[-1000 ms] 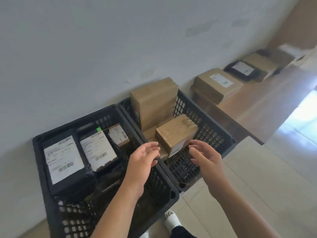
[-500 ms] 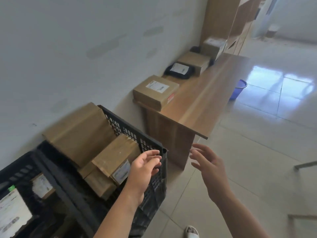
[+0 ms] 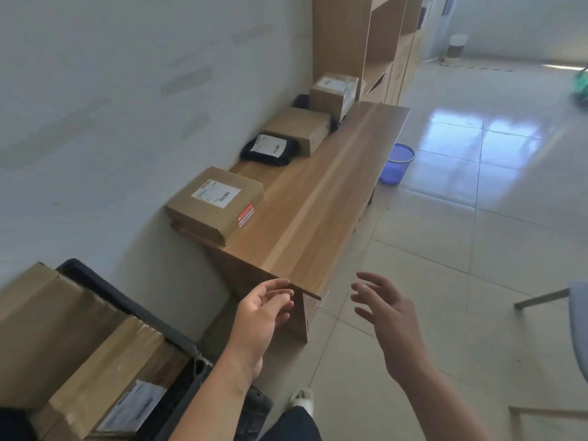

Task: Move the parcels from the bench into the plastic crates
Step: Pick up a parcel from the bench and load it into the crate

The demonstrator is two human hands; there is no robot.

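A long wooden bench (image 3: 318, 198) runs along the wall. On it lie a flat cardboard parcel (image 3: 216, 205) with a white label, a black bag parcel (image 3: 269, 149), another brown box (image 3: 300, 128) and a taller box (image 3: 334, 95) at the far end. A black plastic crate (image 3: 127, 303) at the lower left holds brown boxes (image 3: 63, 338). My left hand (image 3: 261, 313) hovers empty by the bench's near corner, fingers relaxed. My right hand (image 3: 385, 310) is spread over the floor, holding nothing.
A blue plastic basket (image 3: 397, 163) stands on the tiled floor beside the bench. Wooden shelving (image 3: 378, 43) rises past the bench's far end. A grey chair edge (image 3: 576, 323) shows at the right. My shoe (image 3: 302, 399) is on the tiles below.
The view has swung from the crates to the bench, which now fills the middle. Both empty hands have moved away from the crate toward the bench's near end.
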